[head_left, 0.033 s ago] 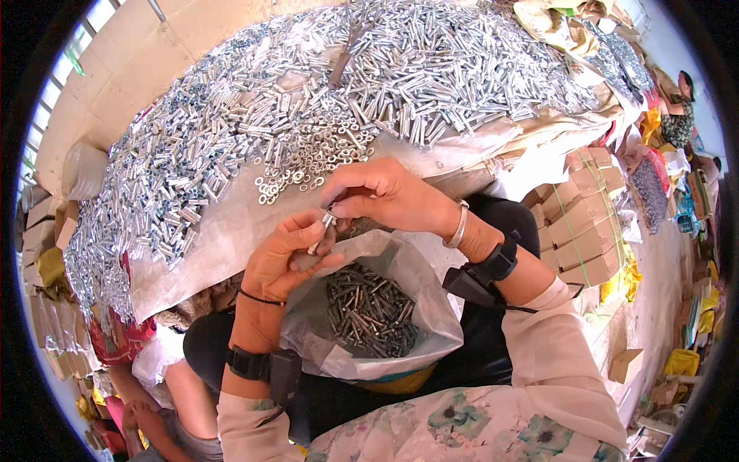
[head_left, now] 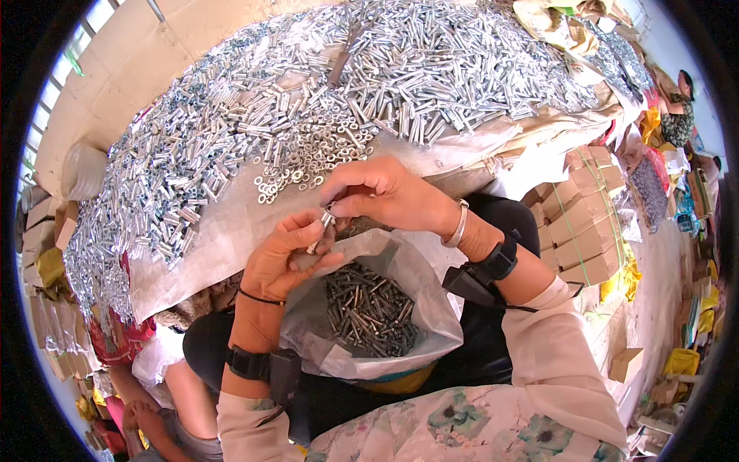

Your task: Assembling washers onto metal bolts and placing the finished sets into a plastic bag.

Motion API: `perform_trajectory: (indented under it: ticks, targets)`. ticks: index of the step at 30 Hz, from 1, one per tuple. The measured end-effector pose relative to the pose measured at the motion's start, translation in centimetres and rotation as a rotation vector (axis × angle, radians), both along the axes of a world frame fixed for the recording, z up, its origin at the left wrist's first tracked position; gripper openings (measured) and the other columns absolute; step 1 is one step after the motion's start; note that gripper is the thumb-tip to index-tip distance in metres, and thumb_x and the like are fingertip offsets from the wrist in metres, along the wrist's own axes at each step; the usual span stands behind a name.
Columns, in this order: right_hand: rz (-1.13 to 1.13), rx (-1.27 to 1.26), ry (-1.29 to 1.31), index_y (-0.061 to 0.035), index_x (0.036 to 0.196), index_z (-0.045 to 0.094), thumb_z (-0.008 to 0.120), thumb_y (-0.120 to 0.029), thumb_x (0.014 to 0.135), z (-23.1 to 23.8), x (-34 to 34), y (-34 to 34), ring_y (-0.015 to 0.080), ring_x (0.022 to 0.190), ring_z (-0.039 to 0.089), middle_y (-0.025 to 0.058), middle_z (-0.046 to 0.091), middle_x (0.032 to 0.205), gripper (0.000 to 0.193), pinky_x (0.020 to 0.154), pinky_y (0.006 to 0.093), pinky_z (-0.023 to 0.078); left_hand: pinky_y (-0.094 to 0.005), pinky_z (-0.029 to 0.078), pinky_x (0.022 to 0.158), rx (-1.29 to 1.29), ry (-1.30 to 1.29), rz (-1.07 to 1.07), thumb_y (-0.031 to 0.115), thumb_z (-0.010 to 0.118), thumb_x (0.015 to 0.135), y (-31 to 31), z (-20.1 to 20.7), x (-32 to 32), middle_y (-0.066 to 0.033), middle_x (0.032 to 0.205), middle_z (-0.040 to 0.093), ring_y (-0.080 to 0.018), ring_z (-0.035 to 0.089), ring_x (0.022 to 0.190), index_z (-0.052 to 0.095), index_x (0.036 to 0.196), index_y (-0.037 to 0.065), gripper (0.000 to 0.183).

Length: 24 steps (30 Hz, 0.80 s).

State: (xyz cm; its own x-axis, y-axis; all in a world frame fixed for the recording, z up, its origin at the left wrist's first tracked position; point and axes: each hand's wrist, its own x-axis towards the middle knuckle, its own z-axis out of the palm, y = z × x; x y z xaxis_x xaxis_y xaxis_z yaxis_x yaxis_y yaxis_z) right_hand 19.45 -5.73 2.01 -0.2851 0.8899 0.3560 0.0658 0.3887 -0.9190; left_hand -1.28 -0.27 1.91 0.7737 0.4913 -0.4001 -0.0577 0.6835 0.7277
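Above the near edge of the heaped work surface, my left hand (head_left: 289, 250) grips a small shiny anchor bolt (head_left: 328, 219) between thumb and fingers. My right hand (head_left: 381, 192) comes in from the right and pinches the bolt's upper end with thumb and forefinger. Whether a washer or nut sits in that pinch is too small to make out. Below both hands, an open plastic-lined bag (head_left: 439, 327) rests in my lap, holding many dark threaded bolts (head_left: 369, 312). Just beyond my hands lies a loose pile of washers (head_left: 315, 154).
Silvery metal sleeves (head_left: 262, 115) cover most of the sheet-covered surface (head_left: 208, 239) ahead. A dark metal bar (head_left: 339, 68) stands among them. Strapped cardboard boxes (head_left: 589, 223) are stacked at the right. Another person's arm (head_left: 150, 423) shows at lower left.
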Motion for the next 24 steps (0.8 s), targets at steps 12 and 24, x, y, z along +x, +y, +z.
perform_trajectory:
  ticks: [12, 24]
  targets:
    - [-0.065, -0.072, 0.023, 0.0011, 0.094, 0.060, 0.057, -0.001, 0.088, 0.1, 0.0, -0.3, 0.0076, 0.071, 0.062, 0.0019, 0.062, 0.082, 0.007, 0.063, 0.0223, 0.050, -0.0359, 0.059, 0.076, 0.056, -0.024, 0.069, 0.009, 0.064, 0.086, -0.3, -0.9, 0.3, -0.0042, 0.082, 0.061, -0.0100, 0.060, 0.070, 0.060, 0.098, 0.002, 0.015]
    - [-0.139, -0.122, 0.057, 0.0003, 0.100, 0.063, 0.058, -0.004, 0.089, -1.2, -0.4, 0.0, 0.0082, 0.069, 0.060, 0.0033, 0.063, 0.081, 0.013, 0.062, 0.0233, 0.049, -0.0371, 0.058, 0.081, 0.186, -0.042, 0.135, 0.004, 0.061, 0.087, -0.9, -1.1, 0.9, -0.0041, 0.083, 0.059, -0.0099, 0.058, 0.073, 0.060, 0.090, -0.001, 0.006]
